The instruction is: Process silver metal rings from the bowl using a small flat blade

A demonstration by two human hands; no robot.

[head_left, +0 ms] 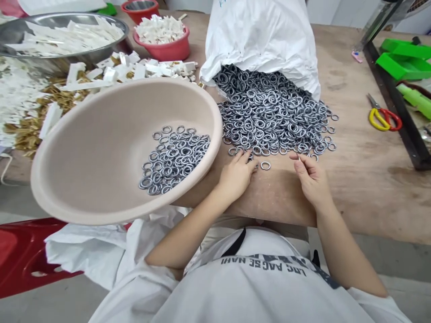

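Observation:
A heap of grey metal rings [272,114] spills from a white sack [262,36] onto the wooden table [363,148]. My left hand [237,175] lies at the near edge of the heap, fingers curled over a few rings. One single ring [265,165] lies just right of its fingertips. My right hand [311,177] hovers close by, thumb and forefinger pinched together; what they hold is too small to make out. A beige bowl [101,148] tilted at my left holds several rings [173,159].
White plastic pieces [134,65] and brass bits [30,130] cover the far left, beside a steel basin [20,29] and a red bowl [168,47]. Scissors [384,117] and green parts [404,58] lie right. A red stool [23,255] stands low left.

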